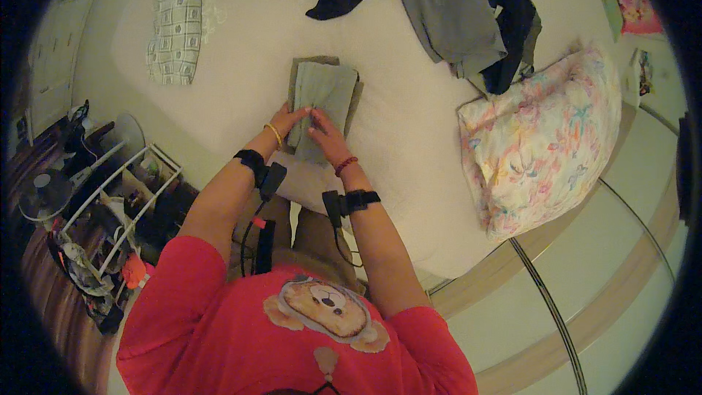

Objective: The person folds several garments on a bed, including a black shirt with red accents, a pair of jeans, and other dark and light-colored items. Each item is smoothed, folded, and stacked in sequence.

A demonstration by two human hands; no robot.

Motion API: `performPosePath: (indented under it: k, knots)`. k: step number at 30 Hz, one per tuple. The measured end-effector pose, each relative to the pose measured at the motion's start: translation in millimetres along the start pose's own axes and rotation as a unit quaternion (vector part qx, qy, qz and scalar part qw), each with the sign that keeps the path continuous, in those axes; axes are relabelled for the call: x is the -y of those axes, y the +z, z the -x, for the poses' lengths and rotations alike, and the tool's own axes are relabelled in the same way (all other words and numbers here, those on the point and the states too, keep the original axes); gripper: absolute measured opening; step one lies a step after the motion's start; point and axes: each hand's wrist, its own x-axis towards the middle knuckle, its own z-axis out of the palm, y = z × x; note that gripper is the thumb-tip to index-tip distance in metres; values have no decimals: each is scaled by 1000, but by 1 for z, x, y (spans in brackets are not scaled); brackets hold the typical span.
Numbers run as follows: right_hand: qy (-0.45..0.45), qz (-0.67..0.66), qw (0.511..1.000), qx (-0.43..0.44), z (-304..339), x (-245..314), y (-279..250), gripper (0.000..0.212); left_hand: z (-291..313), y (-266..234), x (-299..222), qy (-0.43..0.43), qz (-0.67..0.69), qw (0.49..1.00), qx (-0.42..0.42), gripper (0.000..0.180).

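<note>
Two folded garments lie stacked on the pale bedspread in front of me. The upper one is a light grey-green folded garment [325, 80], and the darker edge of a brown-grey folded garment [313, 61] shows beneath it. My left hand [291, 119] rests on the stack's left side, its fingertips pointing to the middle. My right hand [330, 140] lies on the near part of the upper garment, thumb and fingers apart. The fingertips of both hands almost meet on the cloth. Neither hand lifts the fabric.
Grey trousers [446, 18] and dark clothes [515, 36] lie in a heap at the far right. A floral pillow [541, 146] is on the right. A patterned cloth [175, 40] lies at the far left. Left of the bed stands a white metal rack [121, 175] with various items.
</note>
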Motion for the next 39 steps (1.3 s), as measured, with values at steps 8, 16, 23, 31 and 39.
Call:
performPosePath:
  k: [8, 16, 23, 31, 39]
  knots:
    - [133, -109, 977, -128, 3, 22, -133, 45, 9, -11, -44, 3, -46, 997, 60, 53]
    - [-176, 443, 728, -493, -92, 131, -307, 62, 19, -132, -40, 93, -97, 979, -152, 53]
    - [205, 474, 754, -406, -146, 185, -343, 56, 59, -121, -52, 308, -275, 861, -296, 52]
    - [-276, 642, 662, -269, -80, 181, -216, 32, 40, -22, -73, 268, -6, 963, -16, 49]
    - [-190, 615, 765, 18, 35, 9, -60, 29, -12, 41, -31, -5, 419, 904, 90, 55]
